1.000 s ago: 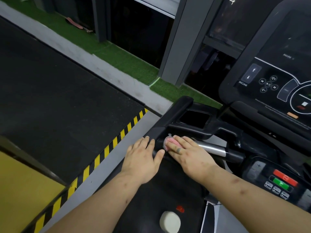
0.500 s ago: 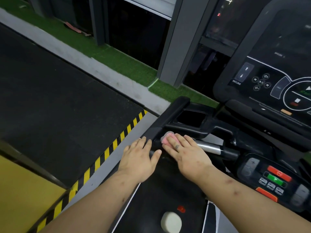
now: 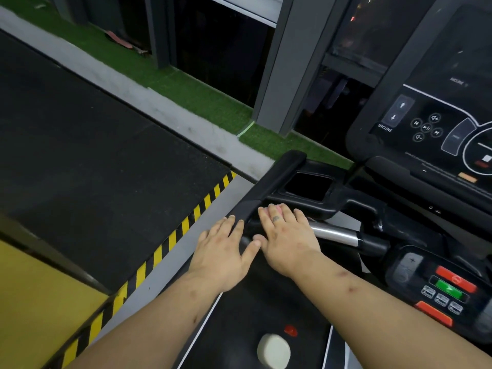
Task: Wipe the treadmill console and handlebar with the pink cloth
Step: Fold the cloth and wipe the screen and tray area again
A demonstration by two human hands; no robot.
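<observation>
My right hand lies flat over the pink cloth, pressing it on the treadmill's black left handlebar; only a sliver of pink shows past the fingertips. My left hand rests beside it on the handlebar's lower end, fingers spread, holding nothing. A silver grip bar runs right from under my right hand. The console screen with incline buttons stands at the upper right.
A lower control panel with red and green buttons sits at the right. A cream round object lies on the treadmill belt below. Yellow-black hazard tape edges the dark floor mat at the left. A grey pillar stands behind.
My right hand has slid forward over the cloth, so less pink shows than before. My left hand has stayed on the handlebar's end.
</observation>
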